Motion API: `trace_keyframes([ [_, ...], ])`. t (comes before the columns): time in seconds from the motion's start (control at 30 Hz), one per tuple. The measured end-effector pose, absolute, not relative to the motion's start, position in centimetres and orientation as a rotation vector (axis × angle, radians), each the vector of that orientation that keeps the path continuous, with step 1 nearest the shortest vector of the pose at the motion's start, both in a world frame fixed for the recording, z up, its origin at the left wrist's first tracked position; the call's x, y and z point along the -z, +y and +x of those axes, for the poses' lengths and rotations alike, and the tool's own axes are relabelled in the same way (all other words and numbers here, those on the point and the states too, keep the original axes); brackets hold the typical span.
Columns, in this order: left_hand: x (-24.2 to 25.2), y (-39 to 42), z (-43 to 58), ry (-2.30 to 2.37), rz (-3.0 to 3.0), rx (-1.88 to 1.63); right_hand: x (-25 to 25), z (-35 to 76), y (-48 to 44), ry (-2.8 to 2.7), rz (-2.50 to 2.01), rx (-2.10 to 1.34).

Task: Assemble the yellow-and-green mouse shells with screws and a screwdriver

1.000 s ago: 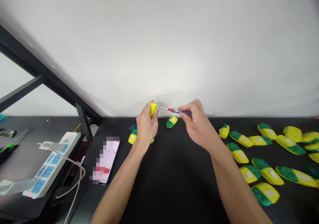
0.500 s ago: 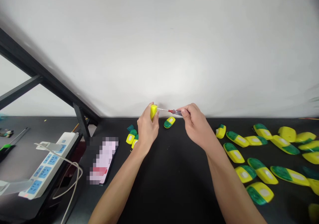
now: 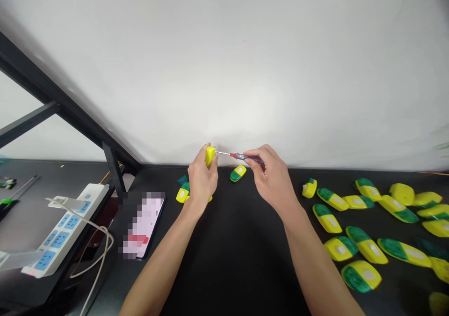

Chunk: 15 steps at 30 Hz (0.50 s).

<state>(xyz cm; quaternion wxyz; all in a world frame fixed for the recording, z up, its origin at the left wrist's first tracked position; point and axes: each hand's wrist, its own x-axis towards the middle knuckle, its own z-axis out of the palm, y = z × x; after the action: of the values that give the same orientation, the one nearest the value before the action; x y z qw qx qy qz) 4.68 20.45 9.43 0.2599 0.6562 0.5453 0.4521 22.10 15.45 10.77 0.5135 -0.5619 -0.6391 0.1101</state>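
Note:
Held up near the wall, a small yellow plastic device [image 3: 210, 156] sits in the closed fingers of my left hand [image 3: 202, 178]. My right hand [image 3: 274, 178] grips a screwdriver [image 3: 242, 156] with a see-through handle and a red collar. Its thin metal shaft points left, and the tip meets the side of the yellow device; how deep it goes is hidden. On the table between my hands lies a yellow-and-green device [image 3: 238, 173] with a pale oval button. Another such device [image 3: 182, 195] rests beside my left wrist, partly covered by it.
Several yellow-and-green devices [image 3: 366, 245] are spread over the right of the black table [image 3: 235, 264]. To the left lie a blurred-out phone [image 3: 145, 227], a white power strip [image 3: 66, 231] with a cable [image 3: 105, 248], and another screwdriver [image 3: 21, 189]. A black frame [image 3: 114, 166] stands by the wall.
Both hands sit slightly further left, with the view shifted a little too. My right fingers have changed their hold, and more of the screwdriver handle shows.

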Motion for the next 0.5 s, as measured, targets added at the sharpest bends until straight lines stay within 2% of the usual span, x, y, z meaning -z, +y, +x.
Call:
trace_keyframes([
  [0.5,-9.4,20.6,4.6,1.497,1.803,-1.293,-9.6,22.3,15.7,-1.623,-1.329,-0.312],
])
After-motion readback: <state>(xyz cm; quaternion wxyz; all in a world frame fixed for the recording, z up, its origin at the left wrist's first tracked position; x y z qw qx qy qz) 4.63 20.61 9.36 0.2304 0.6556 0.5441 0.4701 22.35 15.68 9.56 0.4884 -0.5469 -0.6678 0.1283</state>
